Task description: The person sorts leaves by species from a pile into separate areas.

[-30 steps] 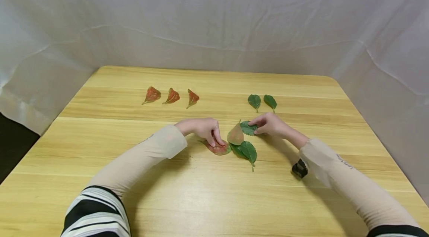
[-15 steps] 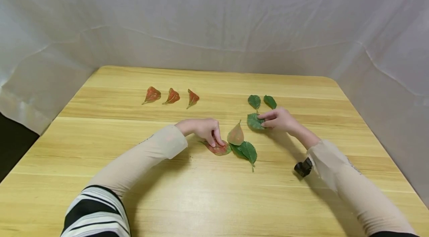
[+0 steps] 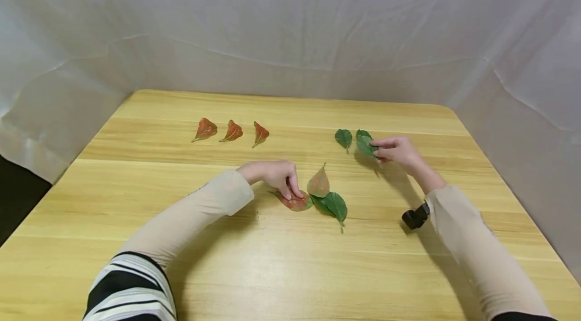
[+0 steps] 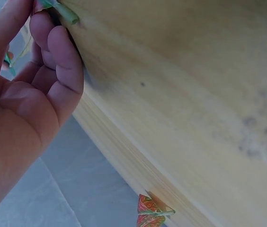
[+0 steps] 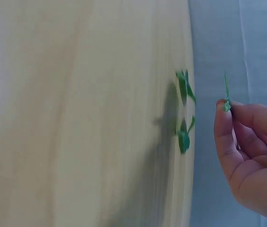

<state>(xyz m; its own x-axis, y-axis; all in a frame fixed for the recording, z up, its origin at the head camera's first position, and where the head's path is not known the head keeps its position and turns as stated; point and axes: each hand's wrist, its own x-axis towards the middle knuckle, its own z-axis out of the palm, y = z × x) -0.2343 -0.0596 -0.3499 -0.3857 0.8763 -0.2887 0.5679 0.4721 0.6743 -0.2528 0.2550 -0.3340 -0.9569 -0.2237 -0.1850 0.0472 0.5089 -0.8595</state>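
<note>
Pale sheeting (image 3: pixel 290 23) round this table (image 3: pixel 272 275) makes a booth.

my left hand (image 3: pixel 278 175) holds a mottled red leaf (image 3: pixel 297 203); my right hand (image 3: pixel 400 152) pinches a serrated green leaf (image 3: pixel 365 146).

Light wood-grain table (image 3: pixel 281 270), pale creased cloth (image 3: pixel 290 23) behind it

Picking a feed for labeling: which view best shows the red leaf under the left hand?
Head: red leaf mostly visible, left hand covering part. Left wrist: stem and sliver at top edge. Right wrist: not visible.
</note>
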